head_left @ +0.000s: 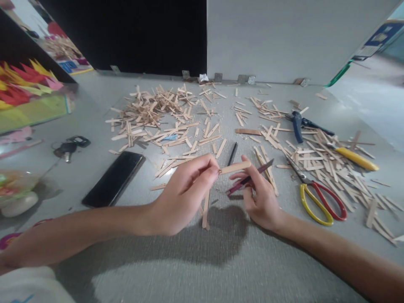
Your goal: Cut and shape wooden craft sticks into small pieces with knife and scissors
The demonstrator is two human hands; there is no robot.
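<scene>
My left hand pinches one end of a short wooden craft stick between thumb and fingers, above the table. The stick's other end meets the fingertips of my right hand. That hand also grips a slim dark red craft knife, its dark slanted tip pointing up and right. Below the hands, another craft stick lies on the grey table. A black pen lies just beyond my fingers.
A large heap of craft sticks lies at the back left, with more scattered right. Scissors, a yellow-handled tool and blue-handled pliers lie right. On the left are a phone and keys. Black and white panels stand behind.
</scene>
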